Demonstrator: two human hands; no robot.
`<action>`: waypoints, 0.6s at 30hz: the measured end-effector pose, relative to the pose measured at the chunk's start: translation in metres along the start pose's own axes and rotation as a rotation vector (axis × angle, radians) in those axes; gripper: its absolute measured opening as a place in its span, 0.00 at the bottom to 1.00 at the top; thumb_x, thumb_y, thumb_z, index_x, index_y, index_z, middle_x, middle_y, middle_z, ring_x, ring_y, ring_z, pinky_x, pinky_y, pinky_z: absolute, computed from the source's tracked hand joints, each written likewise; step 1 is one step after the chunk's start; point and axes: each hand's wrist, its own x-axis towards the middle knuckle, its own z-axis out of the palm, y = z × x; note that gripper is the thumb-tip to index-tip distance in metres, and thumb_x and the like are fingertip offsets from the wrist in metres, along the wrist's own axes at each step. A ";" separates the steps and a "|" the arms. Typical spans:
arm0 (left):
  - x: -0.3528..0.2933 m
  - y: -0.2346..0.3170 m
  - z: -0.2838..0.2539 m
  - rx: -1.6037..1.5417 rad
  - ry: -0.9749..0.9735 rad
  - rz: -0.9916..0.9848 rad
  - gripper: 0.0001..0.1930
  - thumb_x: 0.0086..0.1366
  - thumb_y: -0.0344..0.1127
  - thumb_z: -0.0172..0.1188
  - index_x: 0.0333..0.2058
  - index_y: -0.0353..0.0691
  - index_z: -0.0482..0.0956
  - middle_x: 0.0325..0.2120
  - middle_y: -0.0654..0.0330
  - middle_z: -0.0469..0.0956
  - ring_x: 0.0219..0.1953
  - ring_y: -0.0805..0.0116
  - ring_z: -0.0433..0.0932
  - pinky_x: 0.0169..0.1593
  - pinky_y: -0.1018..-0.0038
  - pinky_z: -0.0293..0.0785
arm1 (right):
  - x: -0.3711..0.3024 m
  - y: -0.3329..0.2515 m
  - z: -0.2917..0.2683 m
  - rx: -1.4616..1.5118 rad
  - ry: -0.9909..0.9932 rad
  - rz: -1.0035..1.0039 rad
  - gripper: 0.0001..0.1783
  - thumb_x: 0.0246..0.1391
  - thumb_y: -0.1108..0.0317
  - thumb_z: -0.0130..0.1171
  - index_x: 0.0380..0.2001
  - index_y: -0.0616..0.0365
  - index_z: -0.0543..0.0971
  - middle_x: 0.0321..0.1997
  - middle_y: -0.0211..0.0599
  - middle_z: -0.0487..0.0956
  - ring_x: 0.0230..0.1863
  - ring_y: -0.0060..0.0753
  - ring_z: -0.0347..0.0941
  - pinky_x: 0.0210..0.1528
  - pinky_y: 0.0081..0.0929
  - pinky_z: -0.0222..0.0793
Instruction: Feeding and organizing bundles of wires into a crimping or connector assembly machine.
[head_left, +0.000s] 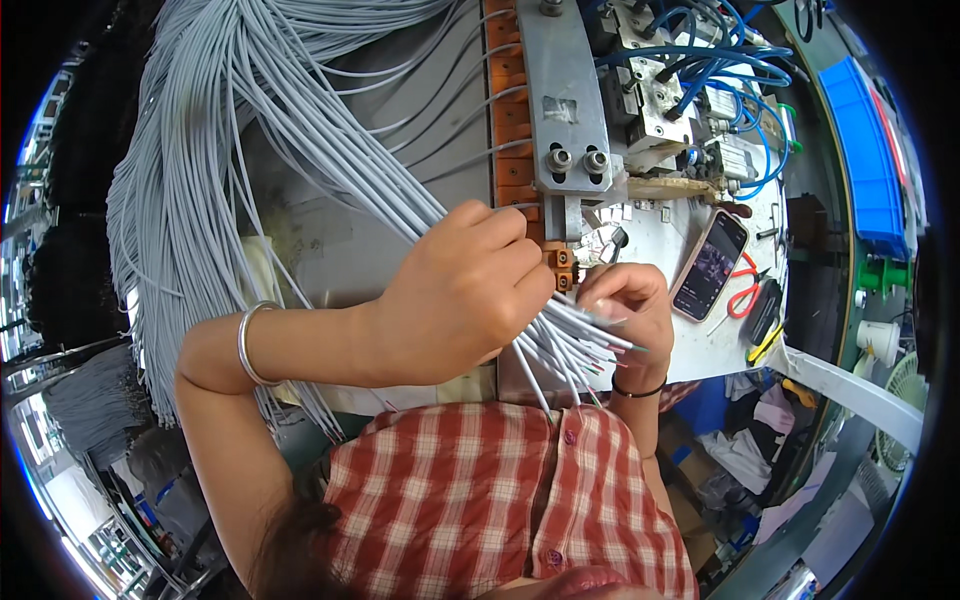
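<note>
My left hand [478,285] is closed around a thick bundle of grey cables [345,155]. Past my fist the cut cable ends [565,345] fan out to the right, some tipped with small coloured wires. Beside these ends my right hand [637,308] has its fingers curled and pinched; what lies between the fingertips is blurred and cannot be made out. Just above, between the hands, sits an orange connector block [560,262] with metal screw terminals. It is at the near end of a row of orange blocks [512,130] that have single grey cables running into them.
A steel clamp plate [565,110] covers the row, with pneumatic parts and blue hoses [700,60] to its right. A phone [712,265], red-handled scissors [742,290] and a yellow-black cutter [766,325] lie on the right. More grey cables [185,200] hang at left.
</note>
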 end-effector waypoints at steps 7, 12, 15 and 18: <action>0.000 0.004 -0.004 0.006 -0.098 -0.058 0.13 0.34 0.27 0.58 0.24 0.36 0.72 0.20 0.61 0.66 0.27 0.64 0.65 0.30 0.70 0.58 | -0.002 -0.010 0.018 -0.170 0.195 0.002 0.09 0.43 0.73 0.62 0.25 0.68 0.75 0.23 0.40 0.76 0.23 0.22 0.70 0.25 0.17 0.64; 0.001 0.003 -0.006 -0.019 -0.109 -0.053 0.12 0.34 0.27 0.58 0.24 0.37 0.71 0.20 0.61 0.66 0.28 0.64 0.65 0.31 0.70 0.59 | -0.005 -0.008 0.013 -0.265 0.287 0.107 0.06 0.45 0.76 0.60 0.25 0.67 0.75 0.25 0.39 0.76 0.20 0.19 0.69 0.21 0.13 0.61; 0.000 0.001 0.001 0.012 -0.065 0.004 0.11 0.35 0.27 0.57 0.23 0.37 0.71 0.20 0.61 0.65 0.27 0.64 0.65 0.32 0.71 0.60 | -0.004 -0.003 0.014 -0.253 0.299 0.081 0.04 0.47 0.77 0.58 0.24 0.66 0.73 0.24 0.35 0.76 0.18 0.15 0.66 0.17 0.09 0.58; 0.000 0.000 0.005 0.052 -0.010 0.036 0.10 0.37 0.27 0.56 0.23 0.37 0.70 0.19 0.61 0.64 0.27 0.64 0.65 0.33 0.71 0.60 | -0.002 -0.004 0.007 -0.396 0.306 0.108 0.04 0.48 0.77 0.57 0.24 0.65 0.73 0.22 0.31 0.74 0.17 0.13 0.63 0.17 0.10 0.55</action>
